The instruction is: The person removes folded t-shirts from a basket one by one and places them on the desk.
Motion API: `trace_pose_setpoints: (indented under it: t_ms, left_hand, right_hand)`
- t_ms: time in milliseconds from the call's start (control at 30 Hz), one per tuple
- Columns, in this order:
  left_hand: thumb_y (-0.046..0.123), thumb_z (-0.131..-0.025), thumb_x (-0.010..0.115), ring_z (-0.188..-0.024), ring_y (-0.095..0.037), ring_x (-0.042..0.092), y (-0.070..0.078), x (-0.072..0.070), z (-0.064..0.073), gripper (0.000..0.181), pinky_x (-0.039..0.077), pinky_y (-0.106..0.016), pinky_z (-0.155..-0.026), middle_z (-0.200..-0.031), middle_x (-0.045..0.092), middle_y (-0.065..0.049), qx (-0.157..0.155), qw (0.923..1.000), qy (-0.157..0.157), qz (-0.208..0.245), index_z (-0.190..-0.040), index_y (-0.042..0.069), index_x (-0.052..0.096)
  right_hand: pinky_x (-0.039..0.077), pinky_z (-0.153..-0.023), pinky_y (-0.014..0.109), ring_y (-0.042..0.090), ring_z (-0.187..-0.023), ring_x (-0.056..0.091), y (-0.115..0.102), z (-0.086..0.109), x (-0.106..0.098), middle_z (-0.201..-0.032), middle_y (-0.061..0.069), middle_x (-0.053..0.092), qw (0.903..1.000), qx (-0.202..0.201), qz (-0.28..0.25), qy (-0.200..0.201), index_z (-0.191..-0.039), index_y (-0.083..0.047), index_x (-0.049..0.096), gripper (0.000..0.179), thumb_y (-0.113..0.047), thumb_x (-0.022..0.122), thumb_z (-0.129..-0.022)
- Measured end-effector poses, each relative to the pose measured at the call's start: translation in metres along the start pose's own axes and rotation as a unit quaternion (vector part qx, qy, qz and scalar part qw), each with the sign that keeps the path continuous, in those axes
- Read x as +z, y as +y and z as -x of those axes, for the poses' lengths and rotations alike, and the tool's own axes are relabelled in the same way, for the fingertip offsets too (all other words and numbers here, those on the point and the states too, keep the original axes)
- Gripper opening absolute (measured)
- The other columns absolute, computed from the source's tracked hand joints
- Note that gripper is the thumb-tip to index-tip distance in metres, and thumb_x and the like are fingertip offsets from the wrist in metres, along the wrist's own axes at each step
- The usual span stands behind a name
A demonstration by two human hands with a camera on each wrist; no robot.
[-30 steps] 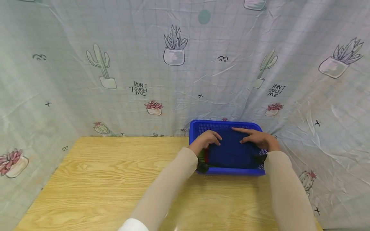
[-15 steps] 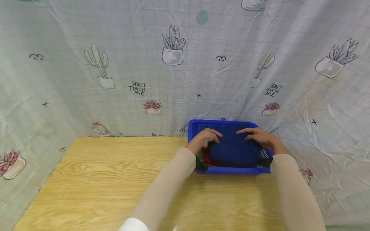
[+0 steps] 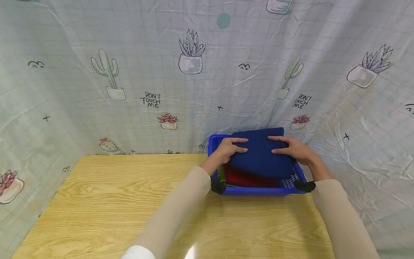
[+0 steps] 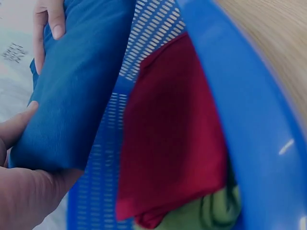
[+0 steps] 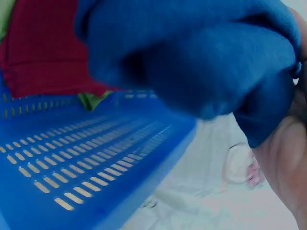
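Note:
A folded blue cloth (image 3: 258, 154) is held up over a blue plastic basket (image 3: 258, 191), tilted with its near edge lower. My left hand (image 3: 228, 149) grips its left end, thumb and fingers around the fold, as the left wrist view shows. On the opposite end my right hand (image 3: 295, 149) holds the cloth the same way, and folds hang loosely there in the right wrist view. Beneath it, inside the basket, lie a folded red cloth (image 4: 172, 129) and a green cloth (image 4: 201, 211) partly under the red one.
The basket stands at the back right of a wooden table (image 3: 129, 194), close to a hanging curtain (image 3: 136, 72) printed with potted plants. The curtain also runs down the right side. Slotted basket floor (image 5: 86, 158) shows beside the red cloth.
Both hands have raised the blue cloth from inside the basket and moved it toward the back, above the far rim. More of the red and green cloths now shows below.

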State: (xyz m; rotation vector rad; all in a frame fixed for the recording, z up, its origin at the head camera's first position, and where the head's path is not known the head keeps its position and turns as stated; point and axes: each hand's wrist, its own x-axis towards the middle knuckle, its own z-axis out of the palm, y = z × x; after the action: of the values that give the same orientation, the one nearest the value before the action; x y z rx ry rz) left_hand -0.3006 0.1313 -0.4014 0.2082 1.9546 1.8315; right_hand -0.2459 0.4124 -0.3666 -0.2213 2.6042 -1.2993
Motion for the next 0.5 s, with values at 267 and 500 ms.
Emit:
trace_pose_setpoints:
  t_ms: [267, 500]
  left_hand:
    - [0.001, -0.086, 0.079, -0.065, -0.008, 0.059, 0.017, -0.043, 0.026, 0.044, 0.048, -0.023, -0.054, -0.159, 0.041, -0.005, 0.063, 0.9972, -0.038, 0.012, -0.124, 0.024, 0.076]
    - [0.001, -0.089, 0.077, -0.143, -0.024, 0.043, 0.02, -0.078, 0.055, 0.048, 0.055, -0.028, -0.091, -0.16, 0.038, -0.005, 0.094, 0.9942, -0.049, -0.02, -0.132, 0.019, 0.071]
  right_hand:
    - [0.059, -0.079, 0.03, 0.039, -0.124, 0.059, -0.044, 0.008, 0.019, -0.151, 0.023, 0.047, 0.998, -0.037, 0.039, 0.032, -0.157, -0.024, 0.043, 0.071, -0.034, 0.075, -0.094]
    - [0.058, -0.081, 0.032, 0.034, -0.122, 0.061, -0.069, 0.008, 0.044, -0.147, 0.018, 0.053, 0.9928, -0.076, 0.078, 0.051, -0.155, -0.031, 0.046, 0.068, -0.036, 0.075, -0.093]
